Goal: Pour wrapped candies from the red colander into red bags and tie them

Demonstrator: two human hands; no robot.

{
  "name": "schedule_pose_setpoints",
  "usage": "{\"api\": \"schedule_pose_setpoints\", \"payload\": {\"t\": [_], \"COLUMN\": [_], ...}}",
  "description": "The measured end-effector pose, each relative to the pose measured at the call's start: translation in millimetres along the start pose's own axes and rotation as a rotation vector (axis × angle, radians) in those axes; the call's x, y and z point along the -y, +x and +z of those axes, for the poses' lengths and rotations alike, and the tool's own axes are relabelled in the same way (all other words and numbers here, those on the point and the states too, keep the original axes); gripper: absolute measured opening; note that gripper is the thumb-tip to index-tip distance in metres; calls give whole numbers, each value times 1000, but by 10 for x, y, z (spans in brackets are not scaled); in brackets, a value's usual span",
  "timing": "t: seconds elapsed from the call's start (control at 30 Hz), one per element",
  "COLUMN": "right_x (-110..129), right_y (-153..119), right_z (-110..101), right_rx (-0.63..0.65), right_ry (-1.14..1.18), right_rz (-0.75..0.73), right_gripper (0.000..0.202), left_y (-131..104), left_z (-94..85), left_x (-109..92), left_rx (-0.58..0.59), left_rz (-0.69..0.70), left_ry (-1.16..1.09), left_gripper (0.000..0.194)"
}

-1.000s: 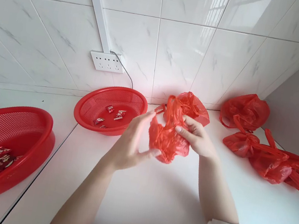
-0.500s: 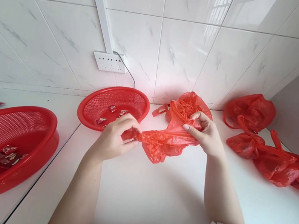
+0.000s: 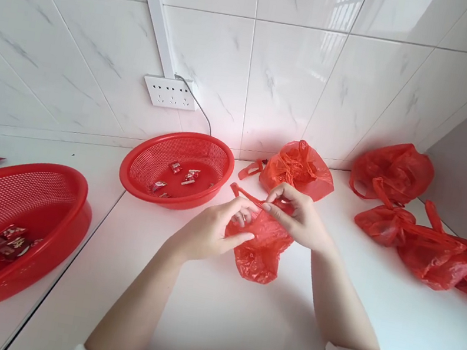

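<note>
A thin red plastic bag [image 3: 259,257] hangs crumpled over the white counter, with a handle strip sticking out to the upper left. My right hand [image 3: 300,217] pinches its upper edge between thumb and fingers. At the bag's left side is my left hand [image 3: 212,231], thumb and fingers apart and touching the film. Some of the left fingertips are partly hidden in the red folds. Just behind my hands sits another red plastic bag [image 3: 316,174], puffed up, with stringy red material at its top.
A red perforated basket [image 3: 138,180] by the wall holds a few small wrapped packets [image 3: 191,177]. A larger red basket [image 3: 85,204] at left holds similar packets [image 3: 9,245]. More red bags [image 3: 429,258] lie at right. A cable runs from the wall socket [image 3: 170,93] behind the nearer basket.
My left hand has let go of the bag's stretched left end and moved right, close to my right hand. The bag, pulled sideways before, now hangs down. My right hand has shifted left.
</note>
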State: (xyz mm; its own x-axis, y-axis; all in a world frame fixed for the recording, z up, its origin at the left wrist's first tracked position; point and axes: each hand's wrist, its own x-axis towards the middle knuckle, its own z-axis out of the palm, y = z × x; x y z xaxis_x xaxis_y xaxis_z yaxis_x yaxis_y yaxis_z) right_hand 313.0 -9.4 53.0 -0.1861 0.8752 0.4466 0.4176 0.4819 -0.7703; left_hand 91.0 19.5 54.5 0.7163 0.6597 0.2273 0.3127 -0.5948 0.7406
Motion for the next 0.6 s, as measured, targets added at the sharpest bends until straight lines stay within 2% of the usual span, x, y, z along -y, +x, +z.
{"api": "schedule_pose_setpoints", "payload": {"t": [0.03,0.13,0.2,0.3,0.37,0.43,0.5,0.6], "right_x": [2,0,-10,-31,-41,-49,-59,-97], "right_y": [-2,-9,-10,-4,2,8,15,30], "right_z": [10,23,24,34,53,74,80,23], "right_rx": [2,2,-30,-92,-115,-146,-240,-456], "right_ry": [-19,-76,-115,-174,-201,-213,-235,-357], "right_rz": [-24,-72,-91,-94,-79,-51,6,146], "right_gripper": [13,12,12,8,5,2,6,18], "left_y": [8,30,38,35,24,7,-15,-56], "left_z": [16,26,16,-7,-25,-39,-47,-53], "left_x": [4,12,16,7,-15,-48,-80,-92], "left_rx": [7,62,85,114,202,313,386,376], "left_rz": [-7,-1,34,113,138,107,44,-92], "left_ry": [20,152,200,109,29,-10,41,235], "left_gripper": [33,14,30,43,46,47,47,43]}}
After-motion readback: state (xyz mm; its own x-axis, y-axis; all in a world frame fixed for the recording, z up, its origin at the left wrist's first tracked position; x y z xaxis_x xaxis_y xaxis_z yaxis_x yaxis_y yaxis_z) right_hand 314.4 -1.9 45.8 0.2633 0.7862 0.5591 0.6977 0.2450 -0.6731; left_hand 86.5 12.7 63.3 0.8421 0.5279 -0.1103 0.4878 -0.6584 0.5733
